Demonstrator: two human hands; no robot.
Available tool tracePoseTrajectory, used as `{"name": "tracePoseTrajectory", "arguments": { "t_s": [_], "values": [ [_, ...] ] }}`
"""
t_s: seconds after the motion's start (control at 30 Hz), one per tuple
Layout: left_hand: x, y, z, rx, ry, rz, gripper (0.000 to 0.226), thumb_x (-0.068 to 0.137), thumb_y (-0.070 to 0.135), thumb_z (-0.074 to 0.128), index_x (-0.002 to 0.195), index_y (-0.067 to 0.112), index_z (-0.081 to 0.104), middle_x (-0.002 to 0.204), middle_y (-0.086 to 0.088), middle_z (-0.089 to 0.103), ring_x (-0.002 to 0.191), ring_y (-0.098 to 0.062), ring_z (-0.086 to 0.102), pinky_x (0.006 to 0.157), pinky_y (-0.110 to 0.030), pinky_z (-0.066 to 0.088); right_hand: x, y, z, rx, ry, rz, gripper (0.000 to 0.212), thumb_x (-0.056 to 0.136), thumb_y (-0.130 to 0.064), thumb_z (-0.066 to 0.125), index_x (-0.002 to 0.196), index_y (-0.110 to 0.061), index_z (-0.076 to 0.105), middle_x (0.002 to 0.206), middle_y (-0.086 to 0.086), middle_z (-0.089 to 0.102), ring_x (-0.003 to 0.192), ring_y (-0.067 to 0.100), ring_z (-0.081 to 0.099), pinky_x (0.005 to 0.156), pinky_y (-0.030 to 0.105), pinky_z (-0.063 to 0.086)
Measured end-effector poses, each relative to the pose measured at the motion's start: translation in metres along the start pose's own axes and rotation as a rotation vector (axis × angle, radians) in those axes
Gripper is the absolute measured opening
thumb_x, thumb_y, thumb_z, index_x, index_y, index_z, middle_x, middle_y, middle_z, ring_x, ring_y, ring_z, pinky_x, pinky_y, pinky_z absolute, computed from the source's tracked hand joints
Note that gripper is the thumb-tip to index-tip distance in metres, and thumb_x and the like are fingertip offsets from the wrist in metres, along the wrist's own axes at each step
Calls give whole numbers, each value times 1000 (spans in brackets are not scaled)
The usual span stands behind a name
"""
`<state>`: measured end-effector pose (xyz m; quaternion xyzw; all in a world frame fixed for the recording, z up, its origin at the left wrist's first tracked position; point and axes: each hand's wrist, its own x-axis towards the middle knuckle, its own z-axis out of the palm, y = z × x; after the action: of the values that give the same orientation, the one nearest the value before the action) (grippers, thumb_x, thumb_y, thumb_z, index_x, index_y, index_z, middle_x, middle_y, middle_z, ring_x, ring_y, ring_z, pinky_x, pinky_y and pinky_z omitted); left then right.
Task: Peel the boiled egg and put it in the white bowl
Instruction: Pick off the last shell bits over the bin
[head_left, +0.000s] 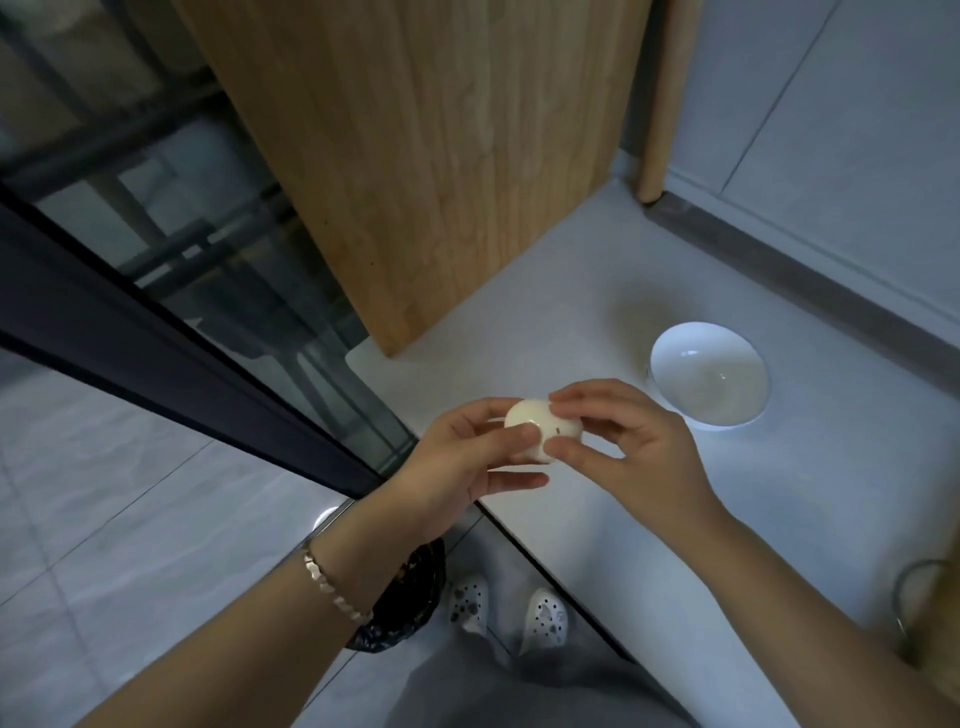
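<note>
Both hands held the egg (540, 427) between them above the near edge of the worktop (597, 291). The left hand (467, 457) pinched its left end; the right hand (623, 441) pinched its right end with thumb and fingertips. The white bowl (709, 384) stood empty on the worktop, just right of the grip.

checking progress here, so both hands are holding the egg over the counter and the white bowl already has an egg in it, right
Not quite. The head view shows the white bowl empty, sitting on the counter to the right of the hands. The rest holds: the left hand and right hand both hold the egg over the counter.
</note>
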<state>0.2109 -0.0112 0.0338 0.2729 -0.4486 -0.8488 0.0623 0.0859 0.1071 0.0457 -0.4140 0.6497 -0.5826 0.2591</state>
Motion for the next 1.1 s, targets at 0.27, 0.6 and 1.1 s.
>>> {"name": "tracePoseTrajectory", "arguments": {
  "t_s": [0.27,0.6,1.1],
  "values": [
    [1,3,-11,-1,43,46,26,66,5,68,91,13,65,80,1,74,79,-17,71,66,-30,59,10,-1,17,-27,90,111,28,80,-3,64,72,-30,65,86,-14,66,80,-6,62,70,5,47],
    [-8,1,-25,137,120,207,44,70,-19,63,88,21,61,98,1,62,83,-14,64,69,-21,54,14,3,12,21,171,411,42,86,8,44,74,-27,65,78,-6,67,57,-3,63,61,7,53],
    [-16,-1,-25,236,105,360,38,59,-8,67,88,16,61,88,11,70,89,-8,65,72,-21,53,20,-8,33,-12,33,422,15,82,-22,63,68,-26,69,51,-13,62,48,-1,51,49,7,42]
  ]
}}
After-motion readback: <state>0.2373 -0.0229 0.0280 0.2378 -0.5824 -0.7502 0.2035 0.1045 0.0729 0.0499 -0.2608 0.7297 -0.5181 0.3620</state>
